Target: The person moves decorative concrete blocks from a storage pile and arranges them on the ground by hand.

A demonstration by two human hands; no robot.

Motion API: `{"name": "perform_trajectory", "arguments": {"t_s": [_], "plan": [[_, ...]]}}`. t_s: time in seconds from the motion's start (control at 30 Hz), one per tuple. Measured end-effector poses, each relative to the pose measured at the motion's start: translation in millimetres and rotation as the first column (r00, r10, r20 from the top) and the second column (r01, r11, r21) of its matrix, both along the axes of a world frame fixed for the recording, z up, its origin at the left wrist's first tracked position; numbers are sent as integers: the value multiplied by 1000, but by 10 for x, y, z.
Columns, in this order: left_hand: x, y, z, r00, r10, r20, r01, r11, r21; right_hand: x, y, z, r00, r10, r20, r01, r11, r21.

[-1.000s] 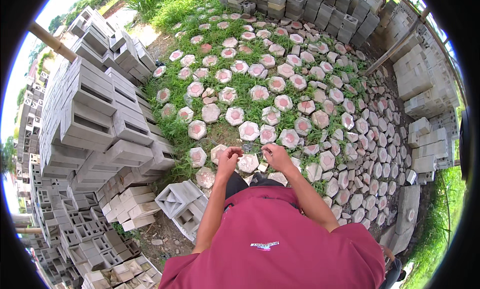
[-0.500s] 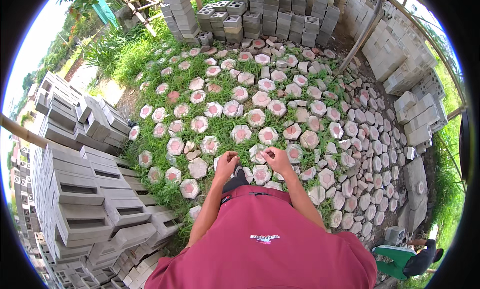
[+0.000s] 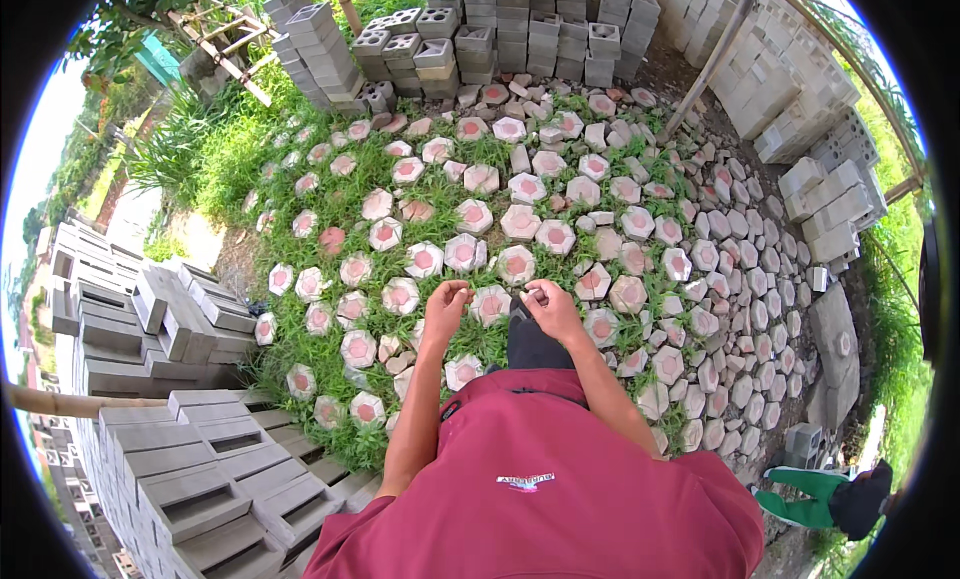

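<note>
Both my hands are raised in front of my waist, a short distance apart. My left hand (image 3: 447,309) has its fingers curled in, with the tips close together. On the other side, my right hand (image 3: 550,309) is also curled, thumb against the fingers. Anything inside either hand is too small or hidden to make out. Below and between them lies a hexagonal paving stone (image 3: 491,304) with a reddish centre. A dark trouser leg and shoe (image 3: 524,329) show beneath my right hand. Many similar pavers, such as a hexagonal paver (image 3: 516,265) ahead, are spread over the grass.
Stacked grey hollow blocks (image 3: 215,469) line the left side. More block stacks (image 3: 480,54) stand at the far end, and pale blocks (image 3: 800,89) at the far right. Broken stones cover the right ground. A slanting pole (image 3: 715,64) stands there. Another person (image 3: 820,499) is at lower right.
The ground has shifted nearer in view, and a leg now shows under my right hand instead of beside my left. Both hands have risen slightly. The other person's legs are now spread apart.
</note>
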State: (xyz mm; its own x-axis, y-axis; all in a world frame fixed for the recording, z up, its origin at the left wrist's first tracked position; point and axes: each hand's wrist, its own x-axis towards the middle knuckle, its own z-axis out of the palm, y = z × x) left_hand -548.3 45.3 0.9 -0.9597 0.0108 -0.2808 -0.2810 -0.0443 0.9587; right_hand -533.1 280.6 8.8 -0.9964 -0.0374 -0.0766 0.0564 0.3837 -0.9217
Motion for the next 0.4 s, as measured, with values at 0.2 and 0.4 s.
{"name": "perform_trajectory", "arguments": {"t_s": [0.2, 0.4], "plan": [[-391, -124, -535, 980, 24, 199, -27, 1000, 12, -937, -289, -177, 995, 91, 31, -90, 996, -10], [-1633, -479, -592, 981, 125, 146, -121, 992, -42, -2245, -406, -364, 986, 167, -7, -167, 986, 4]]}}
